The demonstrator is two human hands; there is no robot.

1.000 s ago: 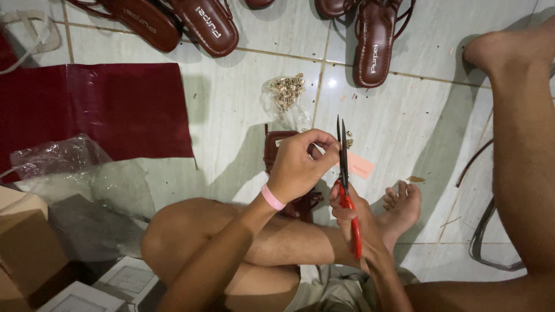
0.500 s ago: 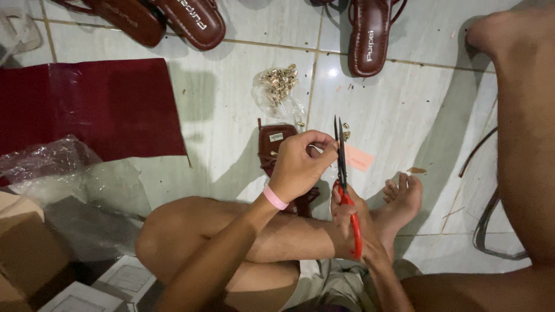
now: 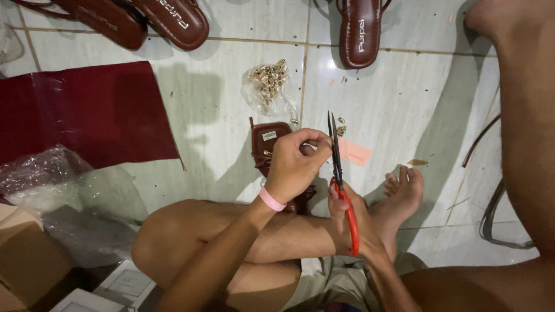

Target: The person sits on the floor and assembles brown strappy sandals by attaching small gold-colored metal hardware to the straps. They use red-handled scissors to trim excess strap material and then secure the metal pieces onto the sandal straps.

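I sit on a tiled floor with my legs folded. My left hand [image 3: 295, 164], with a pink band at the wrist, pinches a small part of a brown sandal [image 3: 272, 141] that lies on the floor under it. My right hand [image 3: 347, 211] grips red-handled scissors [image 3: 338, 173], their dark blades pointing up and closed, right beside the left fingertips. What exactly sits between the fingers is too small to tell.
A clear bag of small gold metal fittings [image 3: 269, 81] lies just beyond the sandal, with loose ones [image 3: 341, 127] near an orange tag [image 3: 354, 153]. More brown sandals [image 3: 358, 34] line the top. A dark red sheet [image 3: 81, 112], crumpled plastic [image 3: 63, 185] and cardboard boxes [image 3: 23, 260] lie left.
The view has shifted slightly downward. My left hand and the scissors keep nearly the same pose above the sandal, with the fingers closing a bit tighter near the blades.
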